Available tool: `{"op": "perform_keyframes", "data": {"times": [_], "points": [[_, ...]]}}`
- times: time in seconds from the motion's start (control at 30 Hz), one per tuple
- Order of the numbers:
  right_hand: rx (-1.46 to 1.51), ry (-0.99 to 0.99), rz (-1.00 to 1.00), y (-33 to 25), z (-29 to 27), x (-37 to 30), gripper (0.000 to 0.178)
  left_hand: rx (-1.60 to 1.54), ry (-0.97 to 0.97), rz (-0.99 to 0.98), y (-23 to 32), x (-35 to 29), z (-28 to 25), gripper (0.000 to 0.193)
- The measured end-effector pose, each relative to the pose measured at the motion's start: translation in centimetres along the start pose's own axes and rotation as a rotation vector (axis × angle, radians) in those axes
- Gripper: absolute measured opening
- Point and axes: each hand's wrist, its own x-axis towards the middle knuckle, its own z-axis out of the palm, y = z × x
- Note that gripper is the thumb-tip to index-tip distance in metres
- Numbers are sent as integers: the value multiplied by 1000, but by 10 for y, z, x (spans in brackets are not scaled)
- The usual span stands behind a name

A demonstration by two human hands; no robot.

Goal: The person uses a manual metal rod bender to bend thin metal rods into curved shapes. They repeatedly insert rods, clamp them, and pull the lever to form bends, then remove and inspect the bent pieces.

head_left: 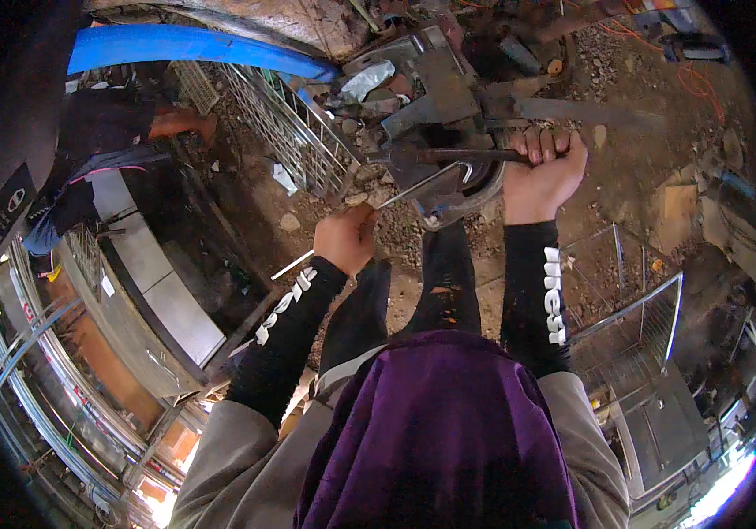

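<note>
My left hand (347,238) is closed around a thin light metal rod (292,264). The rod slants up to the right, and its far end is bent into a hook over a worn metal vise-like block (449,93). My right hand (544,172) wraps around the dark handle of a hammer (475,155), which lies level across the block just above the rod's bent end. The hammer's head, at the left, is dark and partly lost against the block. Below it juts a curved metal plate (435,216).
Wire mesh panels (294,132) lean at the left, near a long blue curved piece (193,44). Another person's arm (179,123) shows at far left, above a long cabinet (162,291). A wire frame (634,309) stands at right; an orange cord (704,93) lies on the dirt floor.
</note>
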Motion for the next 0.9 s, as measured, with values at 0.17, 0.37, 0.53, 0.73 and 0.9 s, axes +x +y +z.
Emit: {"op": "perform_keyframes", "data": {"times": [0.17,0.37,0.53,0.73,0.9], "points": [[-18,2,-6,-9,-25,-13,33,19,0,15,-6,-2,4,11],[-12,-113,213,-21,-27,11,27,-22,25,55,0,4,-1,13],[-278,0,247,-32,0,38,22,-28,37,80,-8,1,5,12],[-384,-27,277,-32,-5,63,19,-15,-3,57,-9,-1,4,12],[-369,-67,293,-31,-14,69,18,-14,57,84,-5,-2,4,11]]}}
